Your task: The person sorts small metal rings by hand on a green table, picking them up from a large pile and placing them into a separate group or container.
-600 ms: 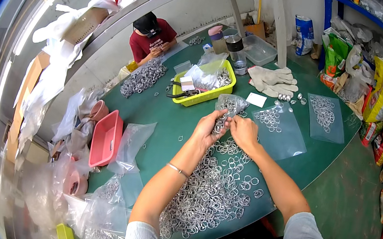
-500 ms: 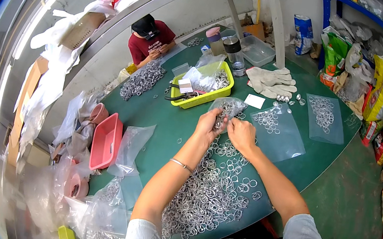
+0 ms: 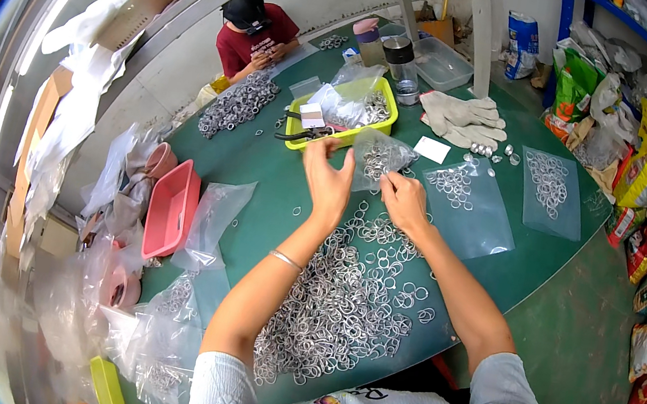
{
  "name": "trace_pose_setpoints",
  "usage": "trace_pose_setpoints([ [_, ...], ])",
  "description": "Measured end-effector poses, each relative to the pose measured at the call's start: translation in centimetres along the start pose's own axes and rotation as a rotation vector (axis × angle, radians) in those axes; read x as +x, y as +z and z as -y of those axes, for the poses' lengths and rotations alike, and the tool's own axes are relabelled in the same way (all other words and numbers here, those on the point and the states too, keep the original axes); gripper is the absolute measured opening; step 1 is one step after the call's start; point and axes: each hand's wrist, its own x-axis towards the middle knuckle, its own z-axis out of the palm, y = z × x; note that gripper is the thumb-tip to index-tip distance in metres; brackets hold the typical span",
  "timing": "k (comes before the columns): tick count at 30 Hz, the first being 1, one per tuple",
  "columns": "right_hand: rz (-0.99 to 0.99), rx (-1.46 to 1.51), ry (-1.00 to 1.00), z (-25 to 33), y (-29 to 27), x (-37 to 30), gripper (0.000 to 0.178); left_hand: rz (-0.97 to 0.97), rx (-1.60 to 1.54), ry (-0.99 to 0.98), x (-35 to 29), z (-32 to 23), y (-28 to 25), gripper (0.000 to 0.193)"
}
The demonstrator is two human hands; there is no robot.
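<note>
A clear plastic bag (image 3: pixel 361 160) with metal rings inside is raised over the green table, just in front of the yellow basket (image 3: pixel 293 146). My right hand (image 3: pixel 406 204) pinches the lower right part of this bag. Beside the bag's left side is my left hand (image 3: pixel 328 182), its thumb and fingers apart, with nothing seen in them. Its fingertips reach toward the basket's near rim and partly overlap it in the picture. Beneath my forearms spreads a large heap of loose metal rings (image 3: pixel 342 304).
Flat bags of rings (image 3: pixel 466 214) lie to the right, near grey work gloves (image 3: pixel 464 121) and a white card (image 3: pixel 432 149). Bottles (image 3: pixel 402 68) stand behind. A pink tray (image 3: pixel 172 210) sits at left. Across the table, a person (image 3: pixel 257 40) handles something by another ring pile (image 3: pixel 240 103).
My left hand has let go of the ring-filled bag and moved left, its fingers spreading. My right hand now holds the bag, a little further left than before. The view has shifted slightly.
</note>
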Motion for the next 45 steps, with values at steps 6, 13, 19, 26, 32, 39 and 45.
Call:
trace_pose_setpoints([
  [6,0.111,0.123,-0.269,3.7,1.3,6.2,0.022,0.215,0.036,-0.147,3.8,4.9,0.0,0.026],
  [13,0.174,0.35,-0.288,9.9,2.5,12.1,0.024,-0.007,-0.041,-0.196,9.1,4.1,-5.8,0.027],
  [19,0.239,0.451,-0.292,11.4,10.1,8.3,0.025,-0.161,-0.211,-0.409,4.5,8.8,-12.7,0.027],
  [26,0.56,0.273,-0.289,4.9,12.9,2.9,0.014,-0.313,-0.336,-0.65,-5.8,17.8,-15.3,0.028],
  [32,0.41,-0.507,-0.128,-1.7,4.5,5.0,0.013,-0.339,-0.818,-0.861,-9.5,12.6,-14.9,0.038],
  [39,0.48,-0.426,-0.188,-4.0,3.3,4.7,0.014,-0.377,-0.86,-1.109,-12.0,9.7,-13.8,0.038],
  [45,0.419,0.202,0.34,-4.7,3.2,7.7,0.017,-0.129,-0.931,-1.273,-13.0,7.5,-14.6,0.034],
])
